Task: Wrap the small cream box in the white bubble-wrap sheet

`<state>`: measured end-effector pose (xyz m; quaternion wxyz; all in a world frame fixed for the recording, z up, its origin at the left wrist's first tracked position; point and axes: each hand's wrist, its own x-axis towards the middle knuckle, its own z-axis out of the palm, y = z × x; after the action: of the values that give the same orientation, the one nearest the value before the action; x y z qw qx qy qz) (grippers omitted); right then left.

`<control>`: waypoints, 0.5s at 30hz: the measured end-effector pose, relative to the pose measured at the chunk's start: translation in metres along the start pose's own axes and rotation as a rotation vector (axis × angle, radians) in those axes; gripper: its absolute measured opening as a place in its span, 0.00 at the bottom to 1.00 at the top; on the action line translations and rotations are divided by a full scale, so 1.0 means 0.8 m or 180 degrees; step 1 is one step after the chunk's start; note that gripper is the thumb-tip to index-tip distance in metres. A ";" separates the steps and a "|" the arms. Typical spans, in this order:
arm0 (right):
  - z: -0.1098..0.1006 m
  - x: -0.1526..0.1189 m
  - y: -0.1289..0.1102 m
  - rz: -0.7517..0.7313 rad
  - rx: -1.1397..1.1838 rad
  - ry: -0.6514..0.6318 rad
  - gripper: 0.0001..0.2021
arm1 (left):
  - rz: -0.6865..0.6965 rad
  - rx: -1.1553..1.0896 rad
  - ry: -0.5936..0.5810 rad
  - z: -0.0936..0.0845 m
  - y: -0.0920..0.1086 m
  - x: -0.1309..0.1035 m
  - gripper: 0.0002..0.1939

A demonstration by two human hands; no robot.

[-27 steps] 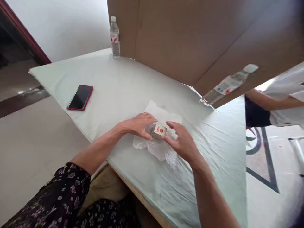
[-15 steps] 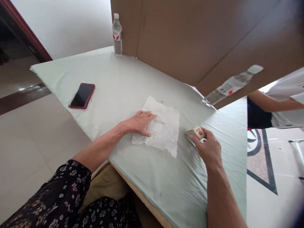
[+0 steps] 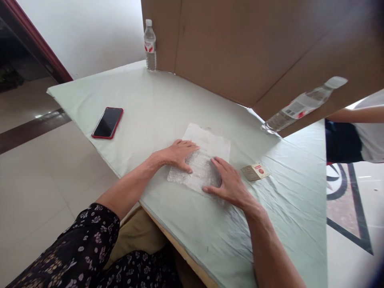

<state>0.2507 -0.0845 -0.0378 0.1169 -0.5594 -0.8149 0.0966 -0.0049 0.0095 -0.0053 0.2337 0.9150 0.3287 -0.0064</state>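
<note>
A sheet of bubble wrap (image 3: 196, 160), whitish and clear, lies flat on the pale green tablecloth (image 3: 141, 104). On its left part rests my left hand (image 3: 180, 154), palm down with the fingers spread. Over the right edge of the sheet is my right hand (image 3: 226, 182), fingers apart, the thumb toward the near side; it grips nothing. Just right of that hand a small cream box (image 3: 255, 172) with a red mark lies on the cloth, touched by neither hand.
A phone in a red case (image 3: 108, 123) lies near the left table edge. Brown cardboard panels (image 3: 216, 48) stand at the back, with one water bottle (image 3: 150, 48) upright and another bottle (image 3: 303, 106) before them. At right, another person's arm (image 3: 357, 115) shows.
My right hand has let go of the small box, leaving it on the cloth, and moved left onto the bubble wrap. My left hand stays on the sheet. The view has shifted slightly.
</note>
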 end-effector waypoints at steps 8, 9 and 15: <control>-0.003 -0.010 0.016 -0.0059 -0.0010 -0.0227 0.52 | 0.0065 0.0045 0.0229 -0.002 -0.004 0.000 0.43; -0.003 -0.010 0.015 -0.0041 -0.0007 -0.0226 0.52 | 0.0100 0.0026 0.0383 -0.002 -0.002 0.000 0.41; -0.005 -0.010 0.009 -0.0002 0.0052 -0.0282 0.51 | 0.0117 0.0116 0.0208 -0.004 0.005 -0.003 0.43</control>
<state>0.2606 -0.0892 -0.0369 0.0853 -0.5533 -0.8187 0.1279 -0.0051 0.0070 -0.0002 0.2062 0.9248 0.3191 0.0218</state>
